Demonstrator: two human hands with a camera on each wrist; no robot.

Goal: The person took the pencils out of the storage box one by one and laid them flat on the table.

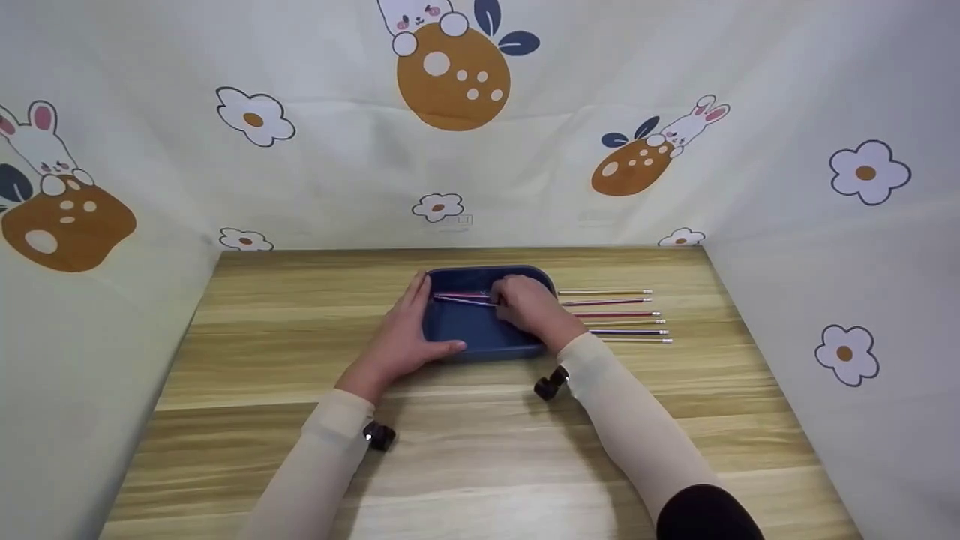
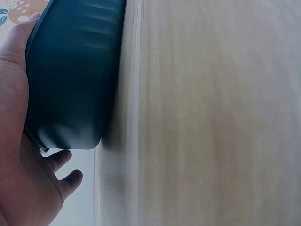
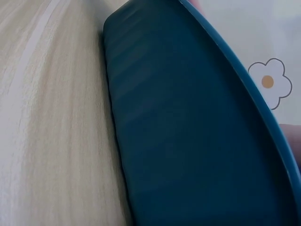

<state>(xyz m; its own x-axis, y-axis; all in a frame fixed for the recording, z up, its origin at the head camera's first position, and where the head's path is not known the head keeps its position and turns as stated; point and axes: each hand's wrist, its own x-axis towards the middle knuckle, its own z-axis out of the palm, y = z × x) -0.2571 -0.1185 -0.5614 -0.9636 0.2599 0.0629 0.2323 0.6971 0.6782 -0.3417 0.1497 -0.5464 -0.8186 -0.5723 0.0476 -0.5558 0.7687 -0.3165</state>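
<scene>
In the head view a dark blue rectangular tray (image 1: 480, 330) rests on the table towards its back. My left hand (image 1: 403, 341) presses against the tray's left end, fingers straight along that side and thumb over the front rim. The left wrist view shows the tray's outer wall (image 2: 75, 75) beside the palm. My right hand (image 1: 529, 306) reaches inside with curled fingers and pinches a pencil (image 1: 469, 301). A reddish pencil (image 1: 457, 293) lies close beside it. Whether the fingers also touch that one is hidden. The right wrist view shows mostly the tray wall (image 3: 178, 117).
Several pencils (image 1: 619, 314) with white eraser ends lie in a row right of the tray, partly hidden by the right hand and the tray. A patterned cloth (image 1: 337, 165) encloses the back and sides of the wooden table (image 1: 465, 442).
</scene>
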